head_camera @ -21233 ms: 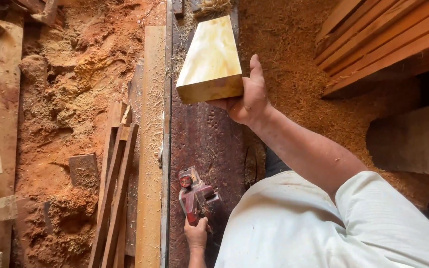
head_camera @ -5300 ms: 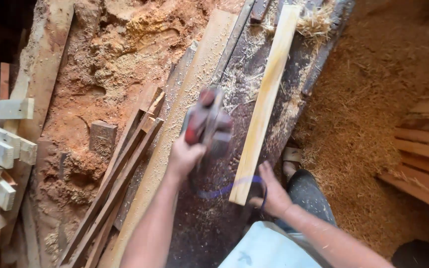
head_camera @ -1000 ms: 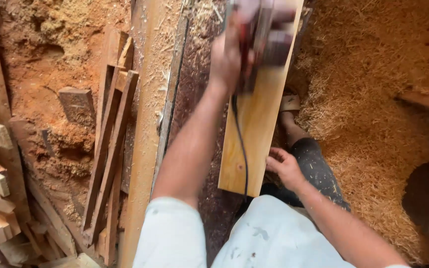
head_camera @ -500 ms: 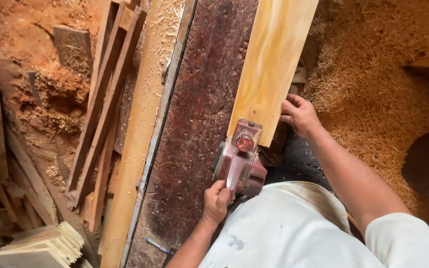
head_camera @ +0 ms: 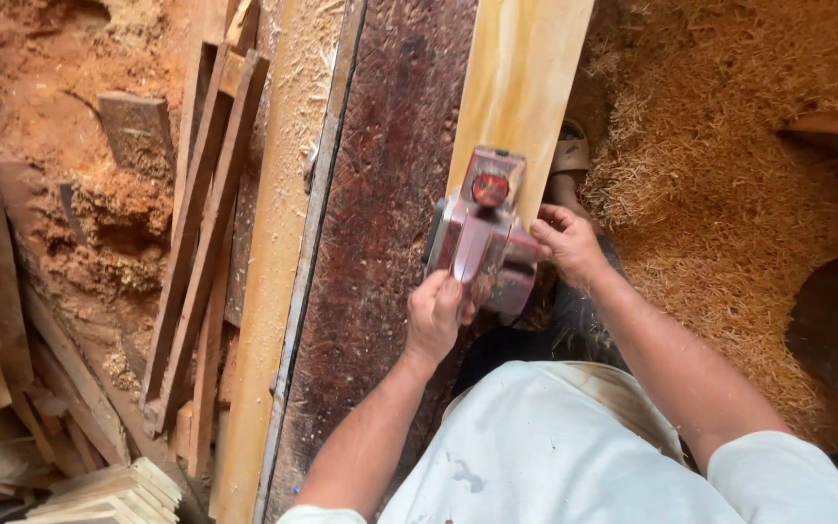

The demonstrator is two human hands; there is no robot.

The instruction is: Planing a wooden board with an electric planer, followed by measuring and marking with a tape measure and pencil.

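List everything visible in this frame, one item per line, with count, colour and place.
electric planer: one, red and grey, on the near end of the board
board: one, pale yellow, lying on the dark bench and running to the top edge
workbench surface: one, dark brown, centre
long plank: one, light tan, dusted with shavings, left of the bench
thin slats: several, reddish brown, left of the plank
sawdust heap: reddish, upper left
wood shavings: pale straw, covering the floor on the right
stacked cut pieces: pale, bottom left
sandal: one, tan, beside the board's right edge
left hand: on the planer's rear
right hand: on the planer's right side
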